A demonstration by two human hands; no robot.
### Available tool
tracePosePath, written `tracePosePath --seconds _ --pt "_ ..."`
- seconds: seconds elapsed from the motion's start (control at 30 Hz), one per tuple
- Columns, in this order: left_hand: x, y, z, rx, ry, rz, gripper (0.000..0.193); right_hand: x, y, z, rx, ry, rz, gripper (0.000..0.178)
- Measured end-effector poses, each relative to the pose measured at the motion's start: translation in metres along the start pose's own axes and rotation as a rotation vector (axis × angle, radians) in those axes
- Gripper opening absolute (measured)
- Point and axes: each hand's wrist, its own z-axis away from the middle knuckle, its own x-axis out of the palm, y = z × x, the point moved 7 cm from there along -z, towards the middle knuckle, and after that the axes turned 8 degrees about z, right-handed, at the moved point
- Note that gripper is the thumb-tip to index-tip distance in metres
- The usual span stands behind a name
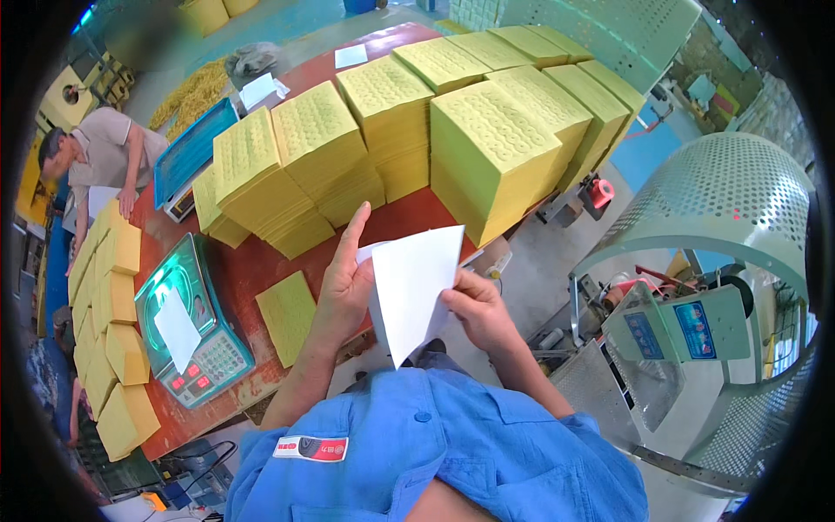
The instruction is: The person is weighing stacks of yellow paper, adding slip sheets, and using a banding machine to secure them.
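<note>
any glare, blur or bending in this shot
Head view: bright greenish glare on the scale; head view: dark, blurred smudge at upper left; head view: fisheye bending toward the black rim, yet the white paper looks fairly sharp.

On the chest of your blue shirt (522, 457), a white patch (310, 448) carries small red-and-dark print, while red digits (203, 382) glow on the teal scale (210, 326) to your left, and blue printed labels (695, 330) mark pale machine panels (729, 320) at your right, all too small to read.
</note>
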Motion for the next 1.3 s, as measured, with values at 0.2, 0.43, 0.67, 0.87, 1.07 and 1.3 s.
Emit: tracePosePath --seconds 0.2,0.43,0.67,0.87,1.07,1.3 --pt "0.039 0.025 -0.054 0.169 0.005 -0.142 0.054 -0.044 -0.115 0.003 -0.302 0.295 0.315 0.007" --pt "0.084 0.047 -0.185 0.143 -0.009 -0.226 0.044 -0.109 -0.199 -0.039 -0.598 0.473 -0.047 0.005" --pt "0.09 0.0 -0.226 0.068 0.077 -0.333 0.038 -0.142 -0.173 -0.056 -0.584 0.47 -0.25 0.006" --pt "0.089 0.002 -0.235 0.204 0.1 -0.536 0.03 -0.162 -0.156 -0.041 -0.601 0.521 -0.294 0.006" --pt "0.099 0.013 -0.224 0.389 0.165 -0.831 0.027 -0.168 -0.12 -0.019 -0.523 0.556 -0.326 0.009" --pt "0.102 0.012 -0.235 0.362 0.237 -0.845 0.016 -0.17 -0.097 -0.014 -0.417 0.605 -0.363 0.006"
